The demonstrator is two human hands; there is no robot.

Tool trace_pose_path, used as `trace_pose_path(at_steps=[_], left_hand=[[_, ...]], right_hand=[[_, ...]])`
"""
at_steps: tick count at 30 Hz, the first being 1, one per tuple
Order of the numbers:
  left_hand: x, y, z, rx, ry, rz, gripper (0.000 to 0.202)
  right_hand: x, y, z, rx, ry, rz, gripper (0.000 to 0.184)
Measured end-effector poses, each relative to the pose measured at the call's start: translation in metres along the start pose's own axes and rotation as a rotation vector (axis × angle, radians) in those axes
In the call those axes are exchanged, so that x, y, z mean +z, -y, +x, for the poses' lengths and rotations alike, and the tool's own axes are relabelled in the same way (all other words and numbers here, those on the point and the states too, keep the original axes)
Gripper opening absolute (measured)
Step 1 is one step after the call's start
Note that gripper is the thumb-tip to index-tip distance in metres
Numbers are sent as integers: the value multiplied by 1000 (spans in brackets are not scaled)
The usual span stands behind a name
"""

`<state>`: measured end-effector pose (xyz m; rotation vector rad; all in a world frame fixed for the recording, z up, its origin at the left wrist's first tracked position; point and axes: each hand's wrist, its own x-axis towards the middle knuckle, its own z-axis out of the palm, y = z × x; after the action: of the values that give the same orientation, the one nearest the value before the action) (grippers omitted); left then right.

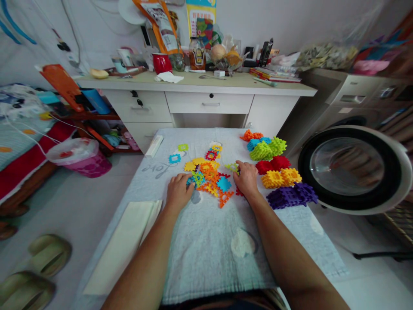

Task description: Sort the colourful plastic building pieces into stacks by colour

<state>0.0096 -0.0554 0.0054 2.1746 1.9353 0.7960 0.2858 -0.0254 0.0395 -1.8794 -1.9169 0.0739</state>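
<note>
A loose pile of flat plastic interlocking pieces lies mid-table, with orange pieces (pixel 209 172), yellow pieces (pixel 189 165) and a blue notched piece (pixel 223 184) among them. My left hand (pixel 180 191) is at the pile's left edge, its thumb and fingers closed around a blue piece (pixel 189 181) beside a green triangular one (pixel 198 178). On the other side, my right hand (pixel 248 177) has curled fingers on a light green piece (pixel 231 167); its fingertips are partly hidden. Red bits show under and beside that hand. An orange triangle (pixel 225 198) lies at the near edge of the pile.
Stacks sorted by colour line the table's right side: green (pixel 269 148), red (pixel 273 164), yellow (pixel 281 177) and purple (pixel 291 196). A blue square frame (pixel 174 159) lies at left. Folded cloth (pixel 124 241) covers the near left. An open washer door (pixel 355 170) stands at right.
</note>
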Motion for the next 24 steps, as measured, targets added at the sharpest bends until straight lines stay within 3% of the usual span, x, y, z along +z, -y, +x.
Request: trace_pose_path(at_steps=[4,9,15,20,24], left_hand=[[-1,0,0,7,20,-18,35],[0,1,0,19,14,-26,34],[0,4,-1,29,22,-35,33],[1,5,-1,35,6,-46,33],[3,6,0,46,6,-41,33]], right_hand=[[-19,7,3,-22,-73,34,44],[-70,6,17,-61,-81,-51,42],[-125,-45,60,-33,-167,-259,41],[-123,-97,96,-7,-138,-375,41],[-108,-114,111,-65,-88,-428,41]])
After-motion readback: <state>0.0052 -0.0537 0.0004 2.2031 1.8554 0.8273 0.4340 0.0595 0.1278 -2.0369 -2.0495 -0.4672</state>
